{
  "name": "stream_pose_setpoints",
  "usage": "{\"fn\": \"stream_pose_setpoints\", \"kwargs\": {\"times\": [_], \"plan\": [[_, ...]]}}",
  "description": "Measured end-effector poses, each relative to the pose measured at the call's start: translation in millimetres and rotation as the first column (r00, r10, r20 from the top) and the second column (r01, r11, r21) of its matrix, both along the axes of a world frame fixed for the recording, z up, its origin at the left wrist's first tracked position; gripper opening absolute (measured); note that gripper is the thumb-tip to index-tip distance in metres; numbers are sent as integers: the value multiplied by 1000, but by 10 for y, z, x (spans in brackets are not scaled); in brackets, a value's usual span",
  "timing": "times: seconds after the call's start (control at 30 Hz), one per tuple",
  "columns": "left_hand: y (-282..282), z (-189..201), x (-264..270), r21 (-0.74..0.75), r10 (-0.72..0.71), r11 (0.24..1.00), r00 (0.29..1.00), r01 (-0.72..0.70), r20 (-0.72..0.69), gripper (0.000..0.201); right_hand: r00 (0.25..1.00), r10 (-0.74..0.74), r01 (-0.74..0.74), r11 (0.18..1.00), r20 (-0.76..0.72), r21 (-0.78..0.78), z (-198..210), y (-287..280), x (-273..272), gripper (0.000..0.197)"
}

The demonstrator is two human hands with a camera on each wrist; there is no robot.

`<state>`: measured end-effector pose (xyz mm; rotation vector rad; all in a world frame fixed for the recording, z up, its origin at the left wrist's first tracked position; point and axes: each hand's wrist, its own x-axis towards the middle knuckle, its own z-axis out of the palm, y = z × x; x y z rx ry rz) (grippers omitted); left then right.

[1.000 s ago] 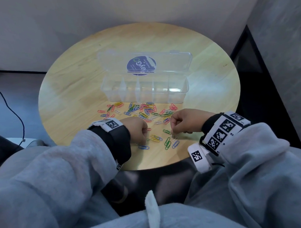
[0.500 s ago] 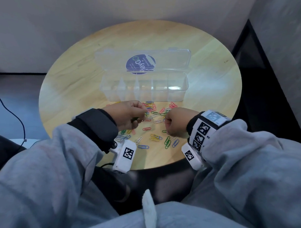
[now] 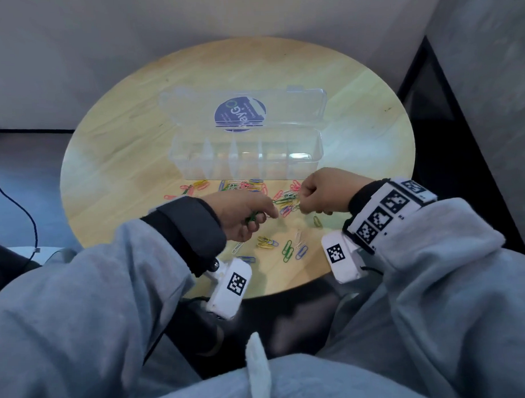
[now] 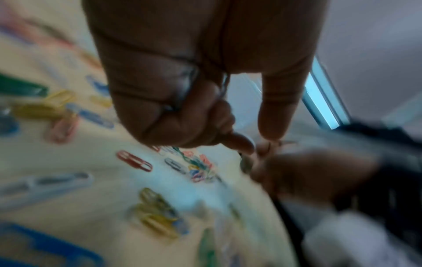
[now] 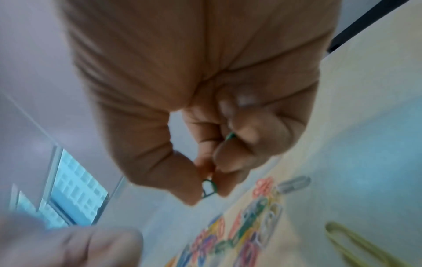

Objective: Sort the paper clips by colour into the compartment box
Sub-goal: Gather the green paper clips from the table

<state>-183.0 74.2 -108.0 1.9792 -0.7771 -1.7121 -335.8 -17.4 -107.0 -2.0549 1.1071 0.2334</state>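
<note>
Coloured paper clips (image 3: 285,202) lie scattered on the round wooden table (image 3: 129,161) in front of the clear compartment box (image 3: 245,166), whose lid (image 3: 296,108) is open at the back. My left hand (image 3: 257,221) is turned palm up over the pile, its fingers curled round a few green clips (image 3: 251,218). In the left wrist view the left hand (image 4: 251,142) is blurred. My right hand (image 3: 303,207) is a loose fist just right of it. Its thumb and forefinger pinch one green clip (image 5: 209,187). The box compartments look empty.
More loose clips (image 3: 287,248) lie near the table's front edge, between my wrists. A dark cable (image 3: 17,207) runs over the floor at the left. A wall stands close behind the table, and a dark gap opens at the right.
Both hands have moved from the table's front edge up to the pile near the box. The left hand has turned palm up with green clips in it.
</note>
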Motion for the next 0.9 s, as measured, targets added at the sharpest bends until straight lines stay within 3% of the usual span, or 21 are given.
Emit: {"fn": "stream_pose_setpoints", "kwargs": {"times": [0.03,0.1,0.13,0.23,0.3,0.5,0.9], "plan": [[-5,-20,-43,-2,-156,987,974,159,167,11,999,-29,29,999,32,18,22,-22,-31,16],[-15,-52,-149,29,-410,896,799,444,441,11,990,-99,94,994,100,61,41,-66,-83,17],[-10,-52,-210,56,-466,852,705,520,534,12,980,-145,132,986,138,99,40,-87,-108,17],[-46,-93,-372,138,-514,796,538,589,668,23,935,-275,224,948,226,224,26,-115,-170,15],[-64,-147,-418,187,-554,767,485,614,677,32,916,-320,238,919,243,314,23,-113,-177,25],[-43,-255,-483,216,-559,761,448,612,698,27,880,-398,256,856,259,449,48,-119,-145,30],[-54,-290,-408,206,-540,804,539,558,646,21,855,-441,274,830,272,486,101,-138,-140,25]]}}
